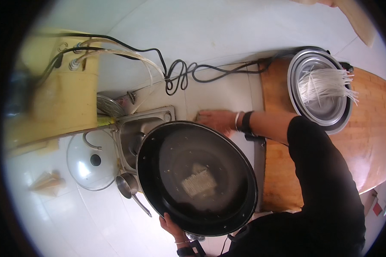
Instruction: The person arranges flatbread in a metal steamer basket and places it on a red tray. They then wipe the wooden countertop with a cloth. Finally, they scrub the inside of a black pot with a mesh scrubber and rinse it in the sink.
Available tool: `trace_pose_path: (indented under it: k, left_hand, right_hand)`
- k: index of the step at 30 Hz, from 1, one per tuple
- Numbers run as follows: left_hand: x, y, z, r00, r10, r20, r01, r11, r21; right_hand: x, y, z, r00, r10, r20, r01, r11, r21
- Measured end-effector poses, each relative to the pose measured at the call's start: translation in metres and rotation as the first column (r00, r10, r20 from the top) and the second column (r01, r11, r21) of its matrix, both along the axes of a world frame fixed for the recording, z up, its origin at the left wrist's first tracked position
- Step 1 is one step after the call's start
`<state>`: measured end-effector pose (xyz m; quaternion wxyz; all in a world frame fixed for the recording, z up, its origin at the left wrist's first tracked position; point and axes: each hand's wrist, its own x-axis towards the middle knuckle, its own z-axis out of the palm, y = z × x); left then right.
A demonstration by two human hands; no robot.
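Observation:
A large round black pan is before me, with shallow cloudy water and small bits in it. A pale, textured rectangular patch shows in its middle; whether it is an object or a reflection I cannot tell. My left hand grips the pan's rim at the lower left. Behind the far rim, my right hand reaches down to the white tiled counter. Its fingers are blurred and partly hidden by the rim, with a small brownish shape at their tips.
A steel sink lies partly under the pan. Left of it are a glass lid and small saucepan. Stacked metal bowls hold white noodles on a wooden board. Tangled black cables cross the counter beside the wall.

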<state>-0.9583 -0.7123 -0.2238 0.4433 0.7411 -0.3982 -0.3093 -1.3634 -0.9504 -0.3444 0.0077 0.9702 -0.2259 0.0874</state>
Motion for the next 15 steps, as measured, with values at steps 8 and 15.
trace_pose_path:
  k: [8,15]
  left_hand:
    - [-0.014,-0.002,0.008,0.998,0.017,-0.054,-0.017,1.000,-0.012]
    - [-0.002,-0.002,-0.002,0.995,-0.003,-0.097,0.001,1.000,-0.019]
  right_hand:
    - [-0.031,-0.023,0.005,0.796,-0.555,0.242,0.555,0.829,0.073]
    - [-0.021,0.083,0.009,0.683,-0.696,0.220,0.690,0.714,0.116]
